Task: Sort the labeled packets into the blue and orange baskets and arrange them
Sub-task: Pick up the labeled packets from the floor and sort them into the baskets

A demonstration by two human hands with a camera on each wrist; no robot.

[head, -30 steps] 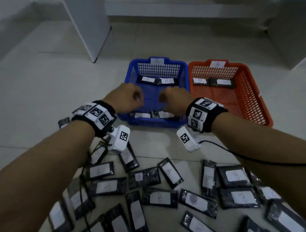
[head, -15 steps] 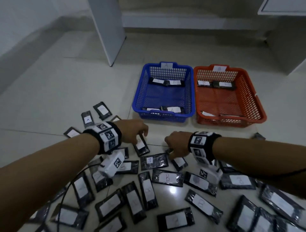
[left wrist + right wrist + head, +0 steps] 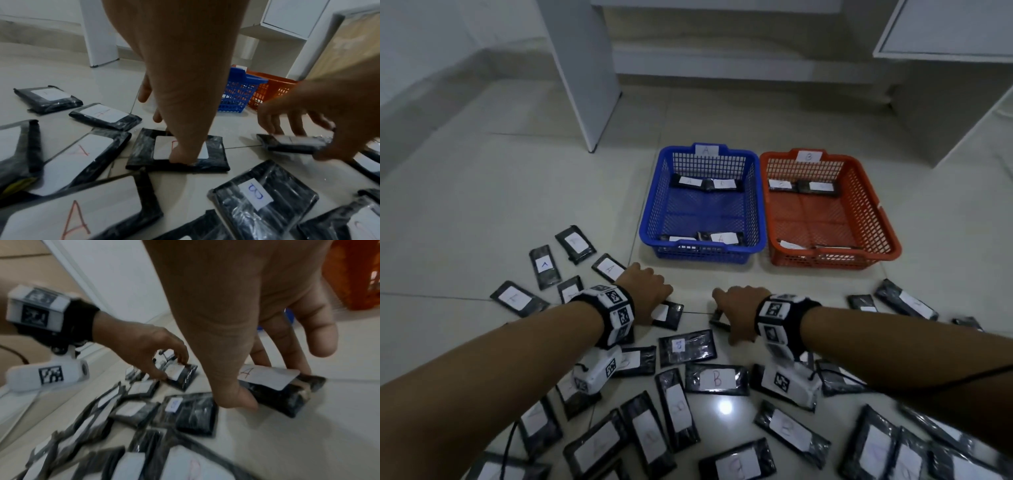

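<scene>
My left hand (image 3: 654, 298) is down on the floor tiles and pinches a black packet (image 3: 671, 313). Its thumb presses the white label (image 3: 164, 146) and its fingers curl over the far edge, hiding the letter. My right hand (image 3: 732, 315) pinches another black packet (image 3: 287, 391) between thumb and fingers; that label shows an A (image 3: 246, 372). The blue basket (image 3: 650, 212), tagged A, and the orange basket (image 3: 883, 219), tagged B, stand side by side beyond the hands. Each holds a few packets at its far and near ends.
Several more black labeled packets (image 3: 717, 380) lie scattered on the floor around and in front of my arms. A white panel leg (image 3: 585, 85) stands at the back left and a white cabinet (image 3: 945, 31) at the back right.
Both hands have come back from over the blue basket down to the floor pile. Each has now closed on a packet; half a second ago they were just reaching them.
</scene>
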